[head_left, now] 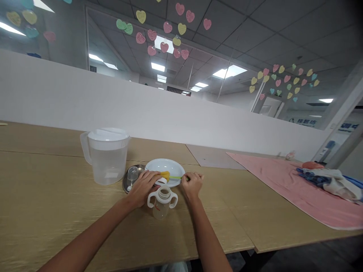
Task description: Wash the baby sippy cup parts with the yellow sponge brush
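My left hand [146,186] is closed around a white bottle collar [161,181], in front of a white plate [153,163]. Its fingertips reach a brush [165,175] with a yellow head and thin green stem. The far end of that stem is pinched in my right hand [193,183], at the plate's right rim. Just below my hands a clear baby bottle [161,208] with two white handles stands upright, its mouth uncovered. Beyond my left hand a clear cap [132,174] rests on a round metal tray [124,185], which the hand partly hides.
A lidded plastic pitcher [109,162] of clear liquid stands at the back left of the wooden table [51,196]. On the right lies a pink cloth [289,185] with folded fabrics [329,179] on it. A white partition [181,117] borders the far edge.
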{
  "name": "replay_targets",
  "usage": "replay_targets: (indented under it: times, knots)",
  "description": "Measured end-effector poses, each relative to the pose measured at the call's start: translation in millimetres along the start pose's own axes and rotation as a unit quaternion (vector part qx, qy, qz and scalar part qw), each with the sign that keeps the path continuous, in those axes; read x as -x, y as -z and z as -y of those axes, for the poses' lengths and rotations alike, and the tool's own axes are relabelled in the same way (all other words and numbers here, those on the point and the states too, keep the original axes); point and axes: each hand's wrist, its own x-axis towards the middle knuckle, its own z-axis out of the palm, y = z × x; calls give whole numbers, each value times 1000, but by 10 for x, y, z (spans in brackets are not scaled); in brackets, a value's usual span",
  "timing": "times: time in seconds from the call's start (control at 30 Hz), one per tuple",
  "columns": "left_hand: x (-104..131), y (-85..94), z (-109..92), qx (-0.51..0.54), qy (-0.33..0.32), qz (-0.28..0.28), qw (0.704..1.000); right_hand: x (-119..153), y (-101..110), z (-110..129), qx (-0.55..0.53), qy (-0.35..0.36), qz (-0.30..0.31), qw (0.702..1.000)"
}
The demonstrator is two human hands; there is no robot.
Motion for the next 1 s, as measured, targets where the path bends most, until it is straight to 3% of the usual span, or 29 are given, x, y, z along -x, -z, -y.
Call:
replay_targets:
  times: [0.27, 0.57, 0.8, 1.0]
  knots:
    - [15, -114, 60, -7, 32, -21, 999, -5, -6, -2, -16, -30, 12, 999]
    - [-20, -19, -9, 21, 25, -55, 998, -25, 11, -8, -36, -67, 12, 997]
    - [-9, -65, 6, 19, 16, -67, 997, -16, 3, 6, 3, -82, 14, 997]
    - [2, -103, 43, 63, 69, -128, 987, -29, 9, -15, -27, -138, -26, 990]
